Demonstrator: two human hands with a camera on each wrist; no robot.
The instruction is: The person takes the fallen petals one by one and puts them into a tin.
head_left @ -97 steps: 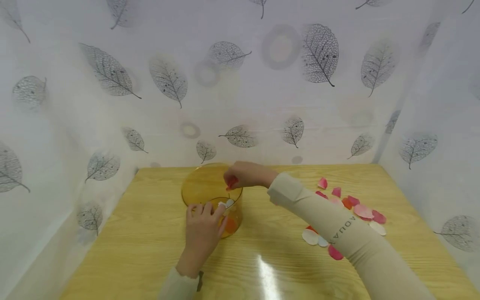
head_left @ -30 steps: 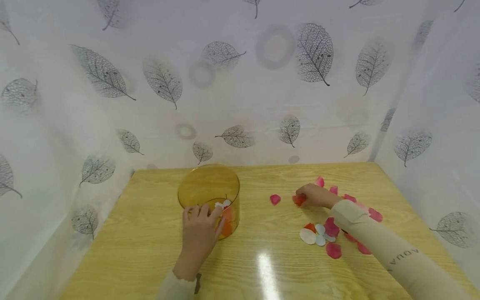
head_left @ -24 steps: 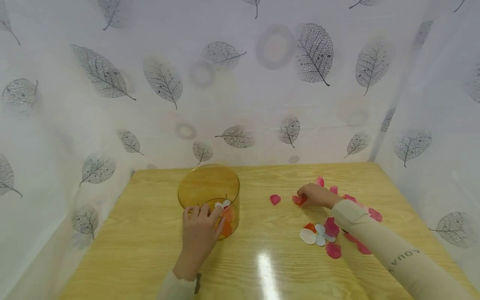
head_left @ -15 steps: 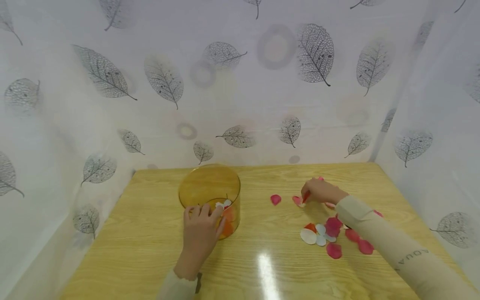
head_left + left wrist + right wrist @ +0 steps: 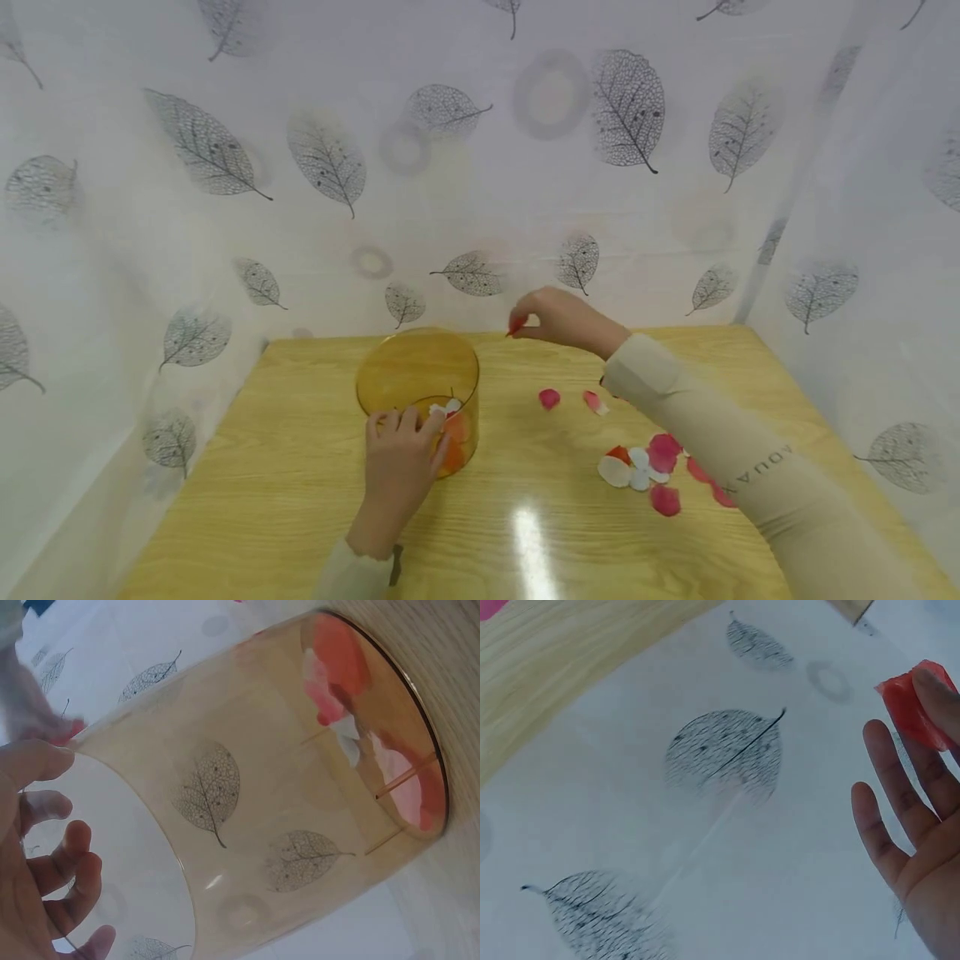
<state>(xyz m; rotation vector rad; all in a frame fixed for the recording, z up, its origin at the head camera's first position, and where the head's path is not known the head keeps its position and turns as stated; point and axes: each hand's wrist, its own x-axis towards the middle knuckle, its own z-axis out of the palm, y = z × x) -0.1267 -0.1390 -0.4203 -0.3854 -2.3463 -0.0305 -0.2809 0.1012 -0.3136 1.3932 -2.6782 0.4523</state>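
An amber see-through cylindrical container [image 5: 417, 367] stands left of centre on the wooden table. My left hand [image 5: 401, 467] grips its near rim, fingers bent over the edge. Through its wall, the left wrist view shows red, pink and white petals [image 5: 341, 667] at the bottom, along with thin sticks [image 5: 405, 777]. My right hand [image 5: 570, 321] is raised above the table's back edge, right of the container. Between thumb and fingers it pinches a red petal [image 5: 922, 705]; its other fingers are spread. The forearm hides some petals on the table.
A crimson petal [image 5: 549, 399] and a pink-white petal [image 5: 595, 403] lie between container and right forearm. Nearer are a white petal [image 5: 615, 472], pale blue petals [image 5: 639, 477] and several crimson petals [image 5: 663, 454]. Leaf-printed sheeting [image 5: 495, 192] encloses the table [image 5: 300, 417] at back and sides.
My right hand dropped something red at the container, returned to the petals, picked up a red one, then rose leftward with it. A crimson petal now lies mid-table. My left hand stays put.
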